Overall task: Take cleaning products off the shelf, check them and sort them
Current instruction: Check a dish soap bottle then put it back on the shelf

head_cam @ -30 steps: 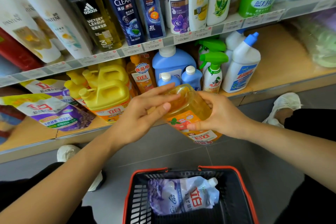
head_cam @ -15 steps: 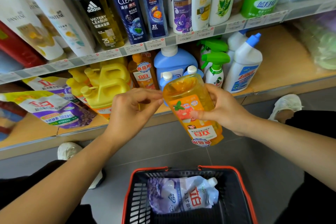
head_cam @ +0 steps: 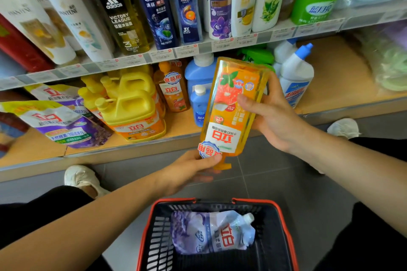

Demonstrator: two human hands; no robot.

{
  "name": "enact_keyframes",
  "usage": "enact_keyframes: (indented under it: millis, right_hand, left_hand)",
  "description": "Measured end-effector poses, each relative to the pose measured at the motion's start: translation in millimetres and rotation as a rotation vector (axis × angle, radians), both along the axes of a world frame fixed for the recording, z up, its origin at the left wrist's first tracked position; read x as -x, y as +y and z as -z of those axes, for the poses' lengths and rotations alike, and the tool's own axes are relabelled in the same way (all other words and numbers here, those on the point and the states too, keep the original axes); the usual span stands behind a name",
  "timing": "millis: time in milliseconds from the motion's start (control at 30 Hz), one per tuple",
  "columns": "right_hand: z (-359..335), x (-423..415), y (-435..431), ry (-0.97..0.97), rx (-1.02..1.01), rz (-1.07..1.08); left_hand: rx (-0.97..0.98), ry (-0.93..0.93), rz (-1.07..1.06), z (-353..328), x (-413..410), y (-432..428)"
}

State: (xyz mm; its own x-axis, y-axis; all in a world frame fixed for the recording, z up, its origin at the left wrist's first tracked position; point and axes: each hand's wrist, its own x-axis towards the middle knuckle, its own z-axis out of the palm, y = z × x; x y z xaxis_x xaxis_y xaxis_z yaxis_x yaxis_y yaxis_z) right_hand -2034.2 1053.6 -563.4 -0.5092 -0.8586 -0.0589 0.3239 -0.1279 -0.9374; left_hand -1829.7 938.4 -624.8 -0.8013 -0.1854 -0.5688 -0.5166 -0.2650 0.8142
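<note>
Plainly, on my feed the right hand's [head_cam: 273,116] fingers [head_cam: 246,103] are curled across the front label of the orange bottle [head_cam: 229,114], lying close together and gripping its side; the thumb is hidden behind the bottle, so I cannot tell how it sits. The bottle is held upside down and slightly tilted, its flat base above those fingers and its cap end below them. Down there the left hand [head_cam: 189,171] takes the neck: I see its thumb [head_cam: 209,158] pressed on the round blue sticker and the other fingers curled beneath, pinching the neck end, though they are blurred and I cannot make out each one. The orange cap pokes out just past the left fingertips. Straight below both sets of fingers stands a black basket with a red rim [head_cam: 176,200] on the grey floor, and in it lies a lavender pouch [head_cam: 215,233], spout to the right. Beyond the fingers runs the lower shelf [head_cam: 334,72]: yellow jugs [head_cam: 132,108] to the left of the left hand, a small blue bottle [head_cam: 199,103] just behind the held bottle, and a white bottle with a blue cap [head_cam: 295,75] beyond the right knuckles.
</note>
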Motion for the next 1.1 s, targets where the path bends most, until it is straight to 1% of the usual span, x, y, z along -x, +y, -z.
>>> enact_keyframes:
  millis: [33, 100, 200, 300, 367, 433, 500, 633, 800, 867, 900, 967, 1033, 1100]
  right_hand:
    - [-0.2, 1.8, -1.2, -0.007, 0.017, -0.005]
    - [-0.1, 6.2, -2.6, -0.029, 0.025, 0.007]
    - [3.9, 10.7, -3.9, -0.007, -0.003, 0.103]
    - [14.7, 10.3, -6.7, -0.003, -0.042, 0.194]
    - [24.8, 10.5, -9.6, -0.036, -0.088, 0.239]
    - [34.9, 8.4, -12.8, -0.107, -0.184, 0.229]
    - [46.5, 1.8, -16.0, -0.172, -0.3, 0.17]
    - [61.7, -14.4, -23.5, -0.21, -0.507, -0.001]
    - [73.5, -25.8, -38.1, -0.211, -0.631, -0.135]
    - [78.2, -33.4, -45.6, -0.157, -0.672, -0.212]
    - [80.1, -37.5, -50.9, -0.094, -0.691, -0.233]
    - [81.7, -42.6, -66.2, 0.094, -0.691, -0.21]
    - [75.9, -44.1, -86.2, 0.264, -0.619, -0.159]
    - [63.2, -44.0, -107.4, 0.426, -0.522, -0.158]
  left_hand:
    - [-0.105, 0.02, -0.066, 1.8, 0.6, 2.8]
    - [-0.217, 0.051, -0.18, 1.0, 1.2, 5.3]
    - [-0.244, 0.095, -0.351, -5.2, 1.8, 1.6]
    - [-0.143, 0.15, -0.498, -16.6, -2.0, -11.6]
    - [-0.073, 0.197, -0.542, -24.8, -9.0, -21.2]
    - [0.008, 0.222, -0.566, -31.5, -17.4, -28.7]
    - [0.092, 0.229, -0.602, -35.0, -26.1, -34.9]
    - [0.201, 0.213, -0.714, -40.9, -42.4, -49.9]
    - [0.184, 0.245, -0.774, -51.7, -55.0, -65.7]
    - [0.174, 0.27, -0.79, -55.6, -58.4, -71.7]
    - [0.176, 0.279, -0.79, -56.9, -59.9, -75.1]
    - [0.194, 0.285, -0.756, -56.7, -60.7, -79.6]
    - [0.239, 0.265, -0.687, -50.1, -58.5, -80.5]
    - [0.304, 0.202, -0.628, -37.7, -55.8, -82.0]
